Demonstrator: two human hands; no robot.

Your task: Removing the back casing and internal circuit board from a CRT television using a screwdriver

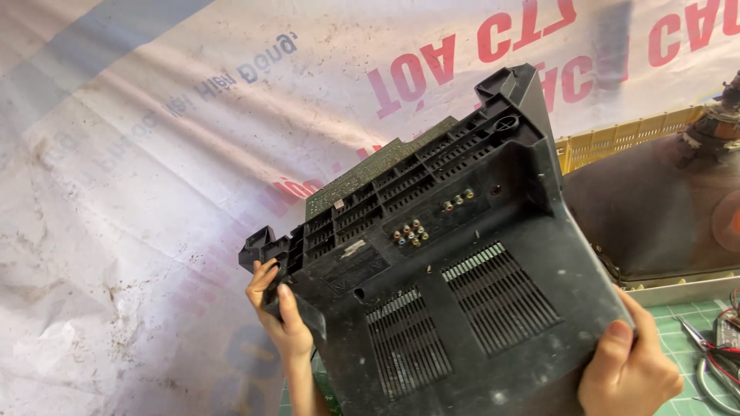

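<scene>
I hold up a large black plastic back cover of an old television (pixel 455 254), tilted, with vent slots and a cluster of round coloured sockets on it. My left hand (pixel 281 312) grips its lower left corner by a moulded bracket. My right hand (pixel 628 366) clasps its lower right edge, thumb on top. A green circuit board (pixel 370 169) pokes out behind the cover's upper left edge.
A dirty white printed tarp (pixel 139 200) covers the ground to the left and behind. At the right lies a dark picture tube (pixel 663 208) beside a yellow slotted crate (pixel 617 139). A green cutting mat (pixel 686 331) with pliers and wires is at the lower right.
</scene>
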